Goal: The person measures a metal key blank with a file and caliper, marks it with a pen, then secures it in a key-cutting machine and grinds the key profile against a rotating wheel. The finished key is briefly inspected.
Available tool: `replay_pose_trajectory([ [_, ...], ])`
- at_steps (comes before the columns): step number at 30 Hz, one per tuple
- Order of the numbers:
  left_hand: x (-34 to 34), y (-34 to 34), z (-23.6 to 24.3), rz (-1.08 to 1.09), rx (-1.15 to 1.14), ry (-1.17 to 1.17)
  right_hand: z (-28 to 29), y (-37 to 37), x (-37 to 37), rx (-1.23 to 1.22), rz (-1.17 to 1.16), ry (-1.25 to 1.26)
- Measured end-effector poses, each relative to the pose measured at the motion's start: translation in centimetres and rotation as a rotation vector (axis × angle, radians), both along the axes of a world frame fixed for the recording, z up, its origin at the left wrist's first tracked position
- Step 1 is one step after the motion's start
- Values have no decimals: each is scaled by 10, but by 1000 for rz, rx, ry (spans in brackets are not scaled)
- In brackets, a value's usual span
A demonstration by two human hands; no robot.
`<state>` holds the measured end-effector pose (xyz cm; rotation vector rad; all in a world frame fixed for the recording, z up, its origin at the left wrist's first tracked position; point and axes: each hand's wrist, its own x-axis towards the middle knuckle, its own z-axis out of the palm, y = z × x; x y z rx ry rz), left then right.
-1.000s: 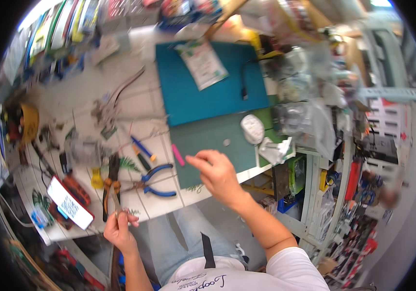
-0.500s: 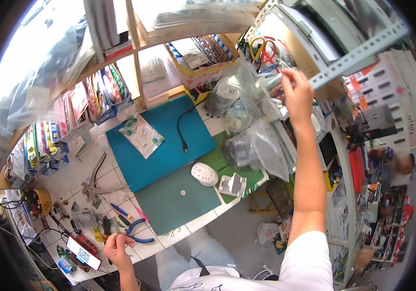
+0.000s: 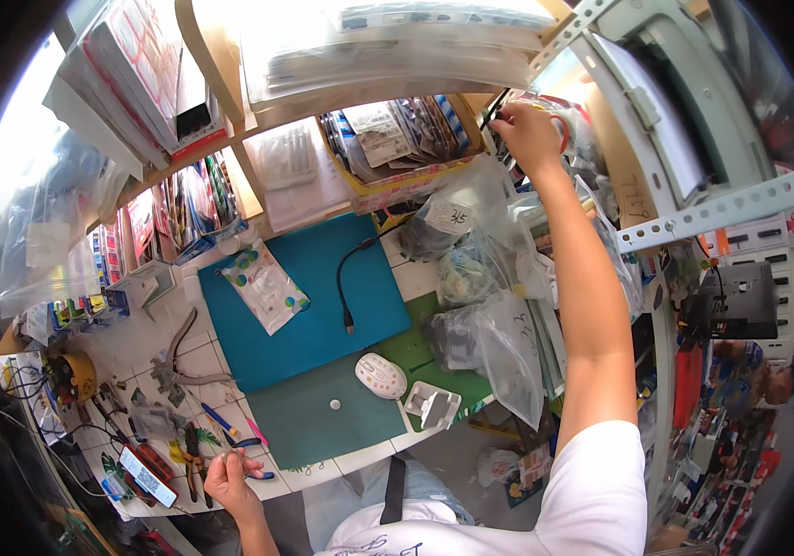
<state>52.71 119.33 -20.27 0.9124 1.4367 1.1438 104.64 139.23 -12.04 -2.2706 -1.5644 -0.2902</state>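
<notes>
My right hand [image 3: 529, 137] is stretched to the far right, beside a red scissor handle [image 3: 561, 135]. Its fingers are closed at a thin dark thing whose kind I cannot make out. Low on the left, my left hand [image 3: 233, 482] hovers by the table's front edge, fingers pinched together; whatever they hold is too small to tell. Close to it lie blue-handled pliers [image 3: 251, 443], mostly covered by the hand. A white mouse [image 3: 380, 375] rests on the green mat [image 3: 323, 426], next to a small white stand [image 3: 432, 405]. On the blue mat [image 3: 314, 306] are a dotted packet [image 3: 267, 287] and a black cable [image 3: 342, 287].
Plastic bags [image 3: 485, 343] crowd the table's right side. A yellow-edged box [image 3: 406, 190] full of packets stands at the back, under a wooden shelf [image 3: 323, 107]. A perforated metal bar [image 3: 721, 208] crosses at right. A lit phone [image 3: 148, 477] and large pliers [image 3: 182, 361] lie left.
My right hand has moved farther away and leftward, from above the bags to the scissors. My left hand stays low at the left. The whole view has shifted slightly.
</notes>
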Motion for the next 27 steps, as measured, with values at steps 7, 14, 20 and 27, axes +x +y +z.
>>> replay_pose_trajectory([
  [7,6,2,-1,116,-45,-91,81,-56,-60,638,131,662],
  [14,-26,-6,5,64,-62,-157,-37,-151,-265,249,177,1953],
  [20,-102,-76,-10,165,-160,-295,-91,-235,-413,-661,-49,2210],
  [27,-162,-145,-36,255,-202,-287,-111,-242,-485,-559,137,2175],
])
